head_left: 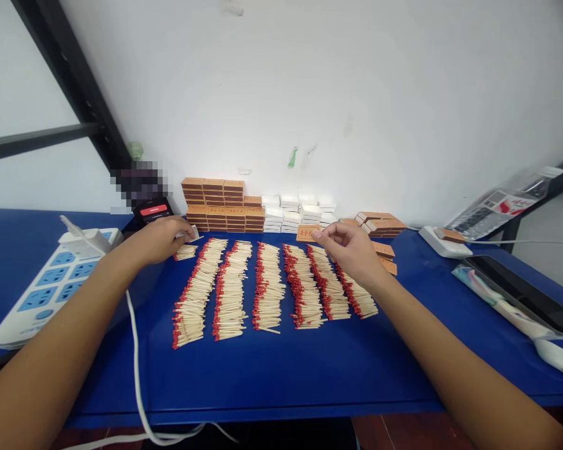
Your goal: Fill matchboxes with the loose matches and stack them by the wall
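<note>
My right hand point(349, 247) pinches an orange matchbox sleeve point(308, 234) with red lettering between thumb and fingers, near the back of the blue table. At the left, my left hand point(166, 239) has its fingers closed on a small white matchbox tray point(195, 233), only part of which shows. Just below that hand lies a small group of matches point(185, 252). Several long rows of red-headed matches point(194, 297) spread across the table between my arms; the rightmost row point(361, 297) runs partly under my right hand.
Stacked matchboxes point(225, 219) and white trays point(281, 215) line the wall, with more boxes point(382, 225) at the right. A power strip point(51, 287) with a white cable point(136, 362) sits left. A phone point(528, 294), wrapped utensil point(507, 306) and plastic bottle point(502, 206) lie right.
</note>
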Demonstrator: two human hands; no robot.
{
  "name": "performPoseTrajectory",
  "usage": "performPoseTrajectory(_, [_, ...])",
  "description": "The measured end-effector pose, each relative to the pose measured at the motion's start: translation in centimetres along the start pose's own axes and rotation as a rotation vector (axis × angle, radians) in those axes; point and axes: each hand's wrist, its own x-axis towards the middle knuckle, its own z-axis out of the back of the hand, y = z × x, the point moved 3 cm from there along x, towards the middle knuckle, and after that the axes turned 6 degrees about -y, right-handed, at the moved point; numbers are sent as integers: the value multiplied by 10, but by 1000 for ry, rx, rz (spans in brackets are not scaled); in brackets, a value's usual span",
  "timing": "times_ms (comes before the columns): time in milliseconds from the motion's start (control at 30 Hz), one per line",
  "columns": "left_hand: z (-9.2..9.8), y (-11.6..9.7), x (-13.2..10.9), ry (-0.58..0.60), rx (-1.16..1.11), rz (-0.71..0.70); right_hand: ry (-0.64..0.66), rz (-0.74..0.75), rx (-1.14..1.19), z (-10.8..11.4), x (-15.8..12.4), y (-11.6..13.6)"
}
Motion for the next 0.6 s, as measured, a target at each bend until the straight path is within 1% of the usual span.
performPoseTrajectory(67, [1,0,0,3,1,-4,-1,2,-2,0,0,0])
performPoseTrajectory(167, [0,2,0,-26,14,1,-2,5,1,0,0,1])
performPoseTrajectory(300, [-3,7,-1,-55,60,40,5,6,1,1,1,3])
performPoseTrajectory(400, [-4,9,-2,-53,89,60,1,8,3,1,1,3])
performPoseTrajectory(600, [0,-1,-1,-15,-13,46,4,1,11,1,0,1])
